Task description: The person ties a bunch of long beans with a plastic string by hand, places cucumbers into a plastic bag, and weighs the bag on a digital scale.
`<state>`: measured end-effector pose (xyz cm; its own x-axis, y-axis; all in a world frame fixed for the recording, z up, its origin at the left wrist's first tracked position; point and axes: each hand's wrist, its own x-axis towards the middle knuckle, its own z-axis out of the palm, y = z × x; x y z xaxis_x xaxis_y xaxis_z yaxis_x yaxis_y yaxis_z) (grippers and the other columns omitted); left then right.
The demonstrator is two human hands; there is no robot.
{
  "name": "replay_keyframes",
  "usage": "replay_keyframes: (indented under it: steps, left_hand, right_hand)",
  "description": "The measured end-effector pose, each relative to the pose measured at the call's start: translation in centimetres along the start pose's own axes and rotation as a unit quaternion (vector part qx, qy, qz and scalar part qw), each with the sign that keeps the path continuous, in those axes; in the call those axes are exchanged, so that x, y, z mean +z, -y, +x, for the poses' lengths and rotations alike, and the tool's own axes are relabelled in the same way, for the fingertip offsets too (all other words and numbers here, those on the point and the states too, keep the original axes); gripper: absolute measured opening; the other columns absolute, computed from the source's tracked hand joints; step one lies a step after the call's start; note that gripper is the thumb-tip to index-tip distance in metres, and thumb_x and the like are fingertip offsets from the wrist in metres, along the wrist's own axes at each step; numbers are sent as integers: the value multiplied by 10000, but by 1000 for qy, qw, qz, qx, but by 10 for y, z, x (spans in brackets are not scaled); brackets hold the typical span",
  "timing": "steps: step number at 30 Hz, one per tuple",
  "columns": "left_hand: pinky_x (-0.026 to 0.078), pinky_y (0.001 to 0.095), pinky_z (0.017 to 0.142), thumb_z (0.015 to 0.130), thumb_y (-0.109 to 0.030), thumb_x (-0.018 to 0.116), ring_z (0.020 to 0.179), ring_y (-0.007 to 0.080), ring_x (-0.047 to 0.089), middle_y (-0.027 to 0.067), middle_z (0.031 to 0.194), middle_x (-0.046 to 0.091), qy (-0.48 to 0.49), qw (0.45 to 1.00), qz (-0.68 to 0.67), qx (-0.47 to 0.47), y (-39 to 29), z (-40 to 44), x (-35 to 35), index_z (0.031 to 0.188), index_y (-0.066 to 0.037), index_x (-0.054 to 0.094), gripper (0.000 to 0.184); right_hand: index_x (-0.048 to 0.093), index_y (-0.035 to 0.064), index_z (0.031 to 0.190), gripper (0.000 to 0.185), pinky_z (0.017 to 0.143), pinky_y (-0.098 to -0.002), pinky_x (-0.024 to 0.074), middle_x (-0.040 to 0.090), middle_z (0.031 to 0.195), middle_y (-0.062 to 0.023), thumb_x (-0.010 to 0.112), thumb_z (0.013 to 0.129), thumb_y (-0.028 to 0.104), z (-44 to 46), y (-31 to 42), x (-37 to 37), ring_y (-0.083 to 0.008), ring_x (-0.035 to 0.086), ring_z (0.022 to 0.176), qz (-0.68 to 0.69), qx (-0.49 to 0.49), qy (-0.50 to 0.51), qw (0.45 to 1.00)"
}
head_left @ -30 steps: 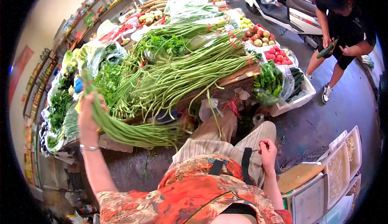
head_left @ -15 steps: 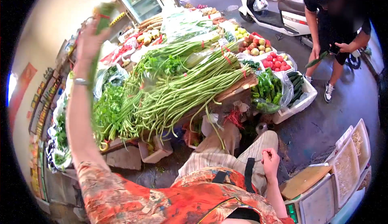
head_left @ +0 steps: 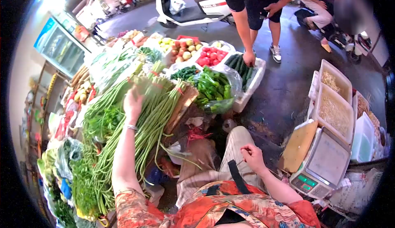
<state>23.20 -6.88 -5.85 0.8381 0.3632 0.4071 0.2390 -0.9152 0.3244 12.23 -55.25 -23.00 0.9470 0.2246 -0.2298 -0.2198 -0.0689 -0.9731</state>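
My left hand, a bracelet on its wrist, is over the heap of long green beans on the stall. Its fingers are closed round the top of a bunch, which is smeared by motion. Red ties hold several bunches. Leafy greens lie to the left of the beans. My right hand is above my right thigh, fingers pinched on something thin and too small to make out. It touches none of the vegetables.
Green peppers, tomatoes and a white box of cucumbers stand farther back. A person in black reaches into the cucumbers. A scale and trays are at the right. A scooter stands behind.
My left hand has come down from its raised position with the bunch, onto the bean heap. The view has swung right. The person's hand has moved to the cucumber box. My right hand stays pinched.
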Motion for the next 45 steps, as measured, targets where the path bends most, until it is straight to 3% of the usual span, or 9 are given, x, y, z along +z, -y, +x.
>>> replay_keyframes:
  steps: [3, 6, 13, 17, 21, 23, 24, 29, 45]
  left_hand:
    - [467, 428, 882, 832, -288, 681, 1038, 355, 597, 201, 1127, 614, -27, 999, -38, 19, 5, 7, 9, 1332, -75, 467, 584]
    - [412, 496, 909, 850, -457, 614, 1095, 359, 552, 192, 1215, 558, 13, 982, 191, 1, -29, -14, 19, 1418, -111, 351, 715]
    - [411, 482, 883, 868, -476, 585, 1040, 357, 556, 177, 1156, 560, 22, 979, 205, 9, -24, -11, 26, 1424, -94, 345, 716]
    - [425, 465, 851, 878, -473, 579, 1002, 346, 571, 176, 1120, 573, -5, 973, 230, 22, -30, -13, 26, 1409, -91, 370, 687]
    - [432, 466, 833, 878, -478, 579, 974, 341, 577, 169, 1089, 582, 0, 971, 237, 19, -30, -11, 27, 1392, -86, 394, 673]
    - [433, 463, 833, 880, -483, 573, 977, 340, 574, 171, 1087, 580, 7, 968, 251, 12, -31, -10, 28, 1398, -81, 388, 681]
    - [433, 460, 832, 882, -486, 567, 978, 341, 572, 171, 1089, 579, 11, 967, 254, 12, -30, -9, 28, 1407, -75, 378, 693]
    - [434, 448, 837, 892, -474, 559, 1004, 328, 561, 166, 1111, 573, 8, 960, 279, 22, -31, -10, 29, 1425, -76, 351, 697]
    - [438, 454, 825, 911, -491, 528, 1011, 338, 555, 168, 1102, 574, 30, 963, 265, 33, -21, -5, 31, 1439, -86, 336, 693]
  right_hand:
    - [616, -3, 943, 123, 560, -261, 452, 611, 774, -54, 605, 889, 108, 5, 3, 6, -89, 550, 617, -27, 7, 2, 1000]
    - [610, -5, 954, 129, 573, -273, 456, 605, 765, -61, 604, 891, 108, 9, -1, 11, -103, 549, 623, -58, -9, 6, 998]
    - [611, 22, 963, 99, 544, -255, 450, 617, 847, -39, 584, 898, 92, 12, 13, 11, -88, 541, 591, 23, 78, -15, 997]
    - [604, 11, 969, 99, 605, -257, 469, 621, 845, -35, 560, 894, 59, 11, 2, -13, -100, 575, 669, 53, 68, -182, 980]
    - [638, -12, 977, 170, 782, -327, 496, 672, 909, -127, 598, 839, 80, -30, -112, -69, -209, 635, 833, -222, 84, -119, 964]
    - [658, -2, 1035, 200, 824, -286, 471, 677, 986, -90, 595, 883, 112, -75, -255, -97, -143, 594, 904, -172, 202, -27, 964]
    - [668, -3, 1022, 233, 814, -278, 463, 682, 966, -75, 563, 901, 165, -89, -208, -87, -132, 590, 883, 48, 339, -12, 940]
    - [668, -1, 1019, 235, 810, -282, 464, 682, 961, -80, 562, 898, 171, -138, -209, -73, -137, 593, 878, -99, 378, -29, 920]
    - [667, 5, 1008, 243, 795, -297, 465, 681, 944, -95, 561, 891, 190, -167, -186, -50, -154, 602, 860, -119, 409, -96, 900]
